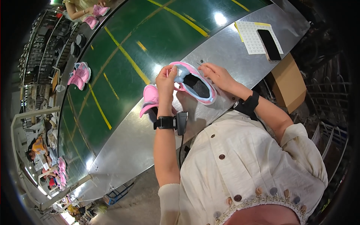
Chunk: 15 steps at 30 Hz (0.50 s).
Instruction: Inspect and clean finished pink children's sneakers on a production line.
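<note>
A pink and light-blue shoe (209, 98) with a dark insole rests on the metal ledge in front of me. My left hand (166, 80) is closed on its upper, thumb and fingers pinching the edge beside the pale-blue tongue (182, 72). At the other side of the shoe, my right hand (221, 78) has its fingers pinched together around a thin, dark, needle-like tool (199, 63), its tip near the pink rim. A second pink shoe (150, 96) lies to the left, partly covered by my left wrist and forearm.
Beyond the metal ledge (129, 137) runs a green belt (127, 43) with yellow lines, carrying another pair of pink shoes (79, 76). A phone (269, 44) lies on a printed sheet (247, 35) at the right, above a cardboard box (287, 84). Another person handles pink shoes across the belt.
</note>
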Available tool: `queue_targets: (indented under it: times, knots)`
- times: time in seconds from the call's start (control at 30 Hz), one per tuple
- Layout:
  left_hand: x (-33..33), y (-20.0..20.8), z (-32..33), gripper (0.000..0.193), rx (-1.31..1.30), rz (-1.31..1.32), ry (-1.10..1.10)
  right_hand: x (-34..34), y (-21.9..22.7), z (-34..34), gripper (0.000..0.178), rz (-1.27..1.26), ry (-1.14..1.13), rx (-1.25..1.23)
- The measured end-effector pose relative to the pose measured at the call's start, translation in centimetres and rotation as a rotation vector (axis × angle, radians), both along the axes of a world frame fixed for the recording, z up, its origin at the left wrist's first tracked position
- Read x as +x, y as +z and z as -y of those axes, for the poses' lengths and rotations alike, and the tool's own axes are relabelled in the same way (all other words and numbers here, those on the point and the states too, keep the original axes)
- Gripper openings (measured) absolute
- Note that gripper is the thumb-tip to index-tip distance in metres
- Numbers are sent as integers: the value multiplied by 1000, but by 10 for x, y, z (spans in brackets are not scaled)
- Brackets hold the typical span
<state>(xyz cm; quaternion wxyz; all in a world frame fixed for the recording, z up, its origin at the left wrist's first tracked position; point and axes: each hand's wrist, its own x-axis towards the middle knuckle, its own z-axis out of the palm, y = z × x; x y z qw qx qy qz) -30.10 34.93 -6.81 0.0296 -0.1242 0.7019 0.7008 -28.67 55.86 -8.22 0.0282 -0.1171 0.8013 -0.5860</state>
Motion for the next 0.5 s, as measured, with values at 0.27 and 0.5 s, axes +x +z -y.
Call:
queue_targets:
  times: [0.27, 0.5]
  knots:
    - [4, -4, 5, 15, -1, -82, -89, -24, -7, 7, 24, 142, 103, -158]
    - [4, -4, 3, 13, 31, -64, -112, -37, -8, 8, 25, 407, 224, -327]
